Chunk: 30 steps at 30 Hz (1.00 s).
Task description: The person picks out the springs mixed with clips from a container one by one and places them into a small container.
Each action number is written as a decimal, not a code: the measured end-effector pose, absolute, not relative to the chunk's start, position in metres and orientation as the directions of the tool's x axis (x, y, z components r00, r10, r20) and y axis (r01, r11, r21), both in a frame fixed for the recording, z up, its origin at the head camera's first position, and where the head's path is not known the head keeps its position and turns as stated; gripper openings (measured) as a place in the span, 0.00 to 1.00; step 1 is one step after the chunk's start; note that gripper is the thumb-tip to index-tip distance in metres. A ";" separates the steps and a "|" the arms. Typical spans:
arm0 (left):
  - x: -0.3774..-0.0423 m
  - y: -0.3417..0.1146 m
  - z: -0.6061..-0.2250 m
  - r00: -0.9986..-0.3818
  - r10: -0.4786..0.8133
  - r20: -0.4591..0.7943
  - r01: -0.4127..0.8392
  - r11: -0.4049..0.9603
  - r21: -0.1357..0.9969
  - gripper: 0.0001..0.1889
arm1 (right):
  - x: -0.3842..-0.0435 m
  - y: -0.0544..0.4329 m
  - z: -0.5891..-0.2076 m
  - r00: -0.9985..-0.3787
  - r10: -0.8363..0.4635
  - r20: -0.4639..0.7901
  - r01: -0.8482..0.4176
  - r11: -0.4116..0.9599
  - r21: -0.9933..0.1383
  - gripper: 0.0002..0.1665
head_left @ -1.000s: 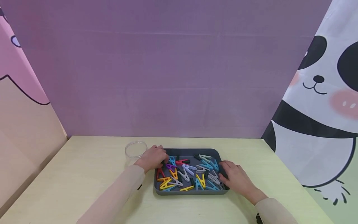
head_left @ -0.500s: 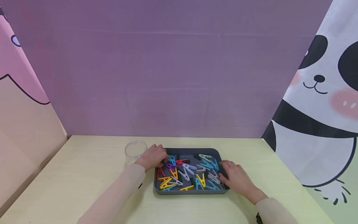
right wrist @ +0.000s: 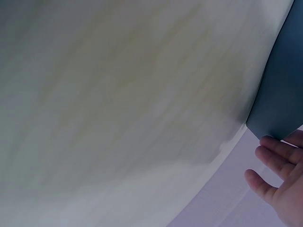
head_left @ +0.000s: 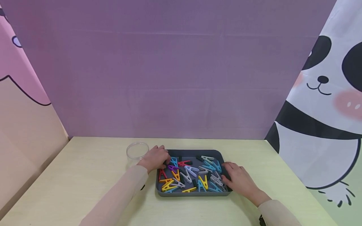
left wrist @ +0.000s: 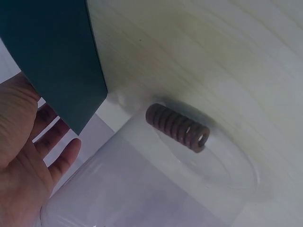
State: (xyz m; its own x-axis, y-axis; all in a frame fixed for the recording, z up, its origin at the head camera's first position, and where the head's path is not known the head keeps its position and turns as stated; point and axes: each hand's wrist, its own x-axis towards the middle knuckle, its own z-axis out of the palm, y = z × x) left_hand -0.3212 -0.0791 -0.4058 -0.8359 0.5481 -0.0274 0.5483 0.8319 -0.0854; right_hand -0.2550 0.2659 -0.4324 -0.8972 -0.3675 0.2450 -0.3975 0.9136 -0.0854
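Left hand (head_left: pixel 154 159) and right hand (head_left: pixel 241 180) grip opposite ends of a gray tray (head_left: pixel 195 194) holding colorful clips (head_left: pixel 191 170) on the counter (head_left: pixel 90 175); a clear jar (head_left: pixel 135 153) stands beside the left.

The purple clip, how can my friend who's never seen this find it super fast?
On the pale table, find the dark gray tray. Look toward its left end, near the left hand. The purple clip lies there between a blue clip and an orange clip, and it's the only deep purple one in sight.
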 end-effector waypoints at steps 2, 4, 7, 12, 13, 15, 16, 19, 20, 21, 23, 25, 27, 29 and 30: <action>-0.321 -0.078 -0.405 -0.838 0.545 -0.025 0.545 0.835 -0.079 0.06 | -0.255 0.266 -0.433 -0.895 -0.369 0.251 -0.400 0.912 -0.086 0.24; -0.321 -0.078 -0.405 -0.840 0.542 -0.023 0.542 0.837 -0.078 0.05 | -0.255 0.266 -0.434 -0.890 -0.373 0.262 -0.406 0.910 -0.085 0.24; -0.321 -0.078 -0.406 -0.842 0.539 -0.021 0.538 0.839 -0.083 0.05 | -0.255 0.267 -0.435 -0.881 -0.380 0.282 -0.415 0.907 -0.076 0.23; -0.321 -0.078 -0.408 -0.840 0.543 -0.015 0.542 0.835 -0.098 0.05 | -0.256 0.268 -0.437 -0.872 -0.385 0.304 -0.424 0.903 -0.071 0.22; -0.321 -0.078 -0.408 -0.838 0.545 -0.016 0.544 0.833 -0.101 0.05 | -0.255 0.268 -0.437 -0.871 -0.385 0.305 -0.424 0.903 -0.072 0.22; -0.320 -0.078 -0.408 -0.835 0.550 -0.017 0.548 0.829 -0.111 0.05 | -0.255 0.267 -0.437 -0.872 -0.385 0.302 -0.424 0.903 -0.071 0.22; -0.320 -0.079 -0.407 -0.833 0.552 -0.017 0.550 0.827 -0.116 0.05 | -0.255 0.267 -0.437 -0.872 -0.386 0.302 -0.424 0.903 -0.070 0.22; -0.319 -0.079 -0.407 -0.829 0.560 -0.015 0.556 0.820 -0.131 0.05 | -0.255 0.267 -0.436 -0.874 -0.384 0.298 -0.422 0.904 -0.072 0.22; -0.319 -0.079 -0.407 -0.827 0.562 -0.014 0.558 0.818 -0.135 0.05 | -0.255 0.267 -0.436 -0.875 -0.383 0.297 -0.421 0.904 -0.073 0.22; -0.319 -0.079 -0.407 -0.826 0.564 -0.012 0.560 0.817 -0.138 0.05 | -0.255 0.267 -0.436 -0.875 -0.383 0.298 -0.421 0.904 -0.074 0.22; -0.319 -0.079 -0.407 -0.823 0.568 -0.005 0.562 0.814 -0.143 0.05 | -0.255 0.267 -0.436 -0.875 -0.382 0.298 -0.421 0.904 -0.076 0.22; -0.320 -0.080 -0.408 -0.821 0.571 0.000 0.565 0.813 -0.145 0.06 | -0.255 0.267 -0.436 -0.874 -0.383 0.297 -0.422 0.904 -0.075 0.22; -0.320 -0.080 -0.408 -0.818 0.575 0.007 0.567 0.810 -0.148 0.06 | -0.255 0.267 -0.436 -0.875 -0.384 0.295 -0.422 0.904 -0.075 0.22; -0.320 -0.080 -0.408 -0.813 0.582 0.013 0.573 0.805 -0.154 0.06 | -0.255 0.267 -0.435 -0.877 -0.383 0.292 -0.420 0.904 -0.076 0.22; -0.320 -0.080 -0.407 -0.810 0.586 0.015 0.577 0.802 -0.152 0.06 | -0.255 0.267 -0.435 -0.877 -0.382 0.291 -0.420 0.904 -0.077 0.22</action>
